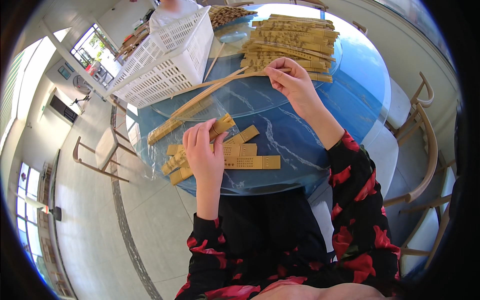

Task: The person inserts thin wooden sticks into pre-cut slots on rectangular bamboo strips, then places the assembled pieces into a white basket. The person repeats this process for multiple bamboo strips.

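Near the table's front edge, my left hand [204, 146] is closed, with a gold paper sleeve [222, 125] between thumb and fingers. Beneath it lie several more printed gold sleeves [252, 162], loosely overlapping. Farther right, my right hand [292, 82] pinches the end of thin wooden chopsticks [252, 74], which reach leftward over the table. Other long pale chopsticks [206, 94] lie slanted between my hands, partly on a clear plastic bag [210, 111]. How many sticks my right fingers hold cannot be made out.
A big pile of gold sleeves [295, 42] lies at the back of the round blue marbled table [295, 132]. Left of it stands a white slatted plastic basket [167, 75]. Dark-tipped sticks [230, 16] lie behind. A person [172, 12] is beyond the basket. Wooden chairs [105, 150] surround the table.
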A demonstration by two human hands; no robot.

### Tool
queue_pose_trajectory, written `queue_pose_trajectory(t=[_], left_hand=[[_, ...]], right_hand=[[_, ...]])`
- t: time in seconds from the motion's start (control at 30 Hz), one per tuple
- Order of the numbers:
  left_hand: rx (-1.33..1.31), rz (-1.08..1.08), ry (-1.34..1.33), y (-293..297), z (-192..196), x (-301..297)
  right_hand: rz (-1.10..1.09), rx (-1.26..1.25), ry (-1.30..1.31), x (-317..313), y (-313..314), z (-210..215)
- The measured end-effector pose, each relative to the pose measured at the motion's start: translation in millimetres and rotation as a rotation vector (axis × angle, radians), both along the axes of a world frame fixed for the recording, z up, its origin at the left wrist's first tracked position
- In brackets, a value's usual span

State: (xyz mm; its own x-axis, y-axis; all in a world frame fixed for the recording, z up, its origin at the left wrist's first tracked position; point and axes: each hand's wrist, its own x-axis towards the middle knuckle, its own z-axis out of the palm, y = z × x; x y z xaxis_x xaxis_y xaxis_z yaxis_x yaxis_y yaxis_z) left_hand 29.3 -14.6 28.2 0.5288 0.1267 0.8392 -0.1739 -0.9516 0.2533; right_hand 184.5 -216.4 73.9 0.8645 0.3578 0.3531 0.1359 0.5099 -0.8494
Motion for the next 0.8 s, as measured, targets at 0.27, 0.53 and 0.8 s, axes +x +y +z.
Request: queue_pose_trajectory(t=[0.27,0.53,0.8], left_hand=[[-0.019,0.027,-0.001,1,-1,-2],[-0.041,0.037,0.006,1,-2,-1],[-0.013,0.032,-0.002,2,-2,-1]], right_hand=[[0.176,0.47,0.157,33,-27,-9],[-0.059,0.343,0.04,35,-43,-10],[-0.179,0.289,-0.028,34,-42,-10]])
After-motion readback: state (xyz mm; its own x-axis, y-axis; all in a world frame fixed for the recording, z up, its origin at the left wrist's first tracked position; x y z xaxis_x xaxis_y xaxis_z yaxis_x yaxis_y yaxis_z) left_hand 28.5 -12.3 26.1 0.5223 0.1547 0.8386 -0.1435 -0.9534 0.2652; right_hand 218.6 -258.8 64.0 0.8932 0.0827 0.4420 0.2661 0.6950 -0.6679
